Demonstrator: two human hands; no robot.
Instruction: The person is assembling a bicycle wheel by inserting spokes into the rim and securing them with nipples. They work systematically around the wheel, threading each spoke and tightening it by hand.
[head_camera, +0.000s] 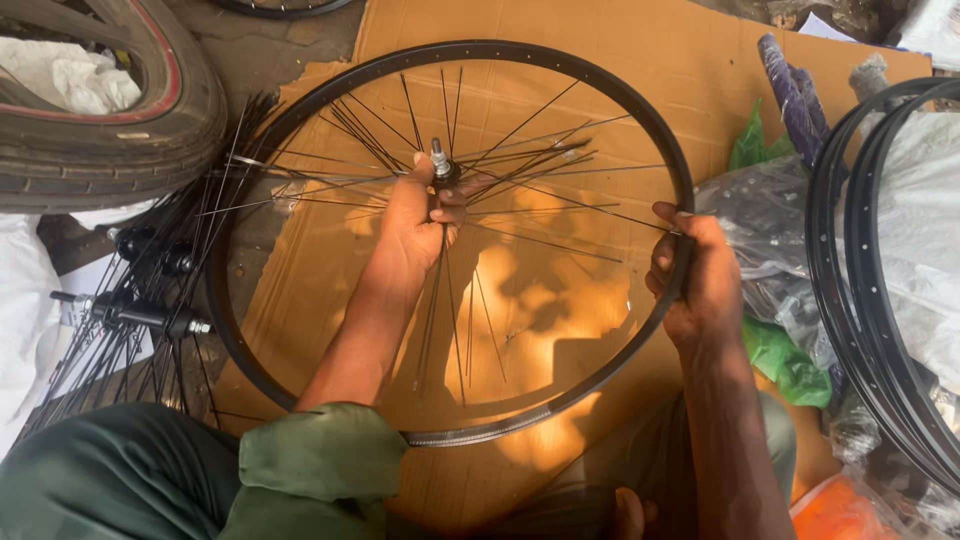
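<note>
A black bicycle wheel rim (300, 100) lies over a sheet of brown cardboard (600, 60), with thin black spokes (540, 150) fanning loosely from a metal hub (441, 165) near its centre. My left hand (420, 220) reaches through the rim from below and grips the hub and the spokes around it. My right hand (695, 275) is closed on the rim's right side, where one spoke meets it. Both forearms come up from the bottom of the view, the left in a green sleeve.
A rubber tyre (150, 130) lies at the top left. Spoked hubs (150, 315) are piled at the left. Two more black rims (850, 300) rest on clear plastic bags at the right, beside green plastic (785, 360).
</note>
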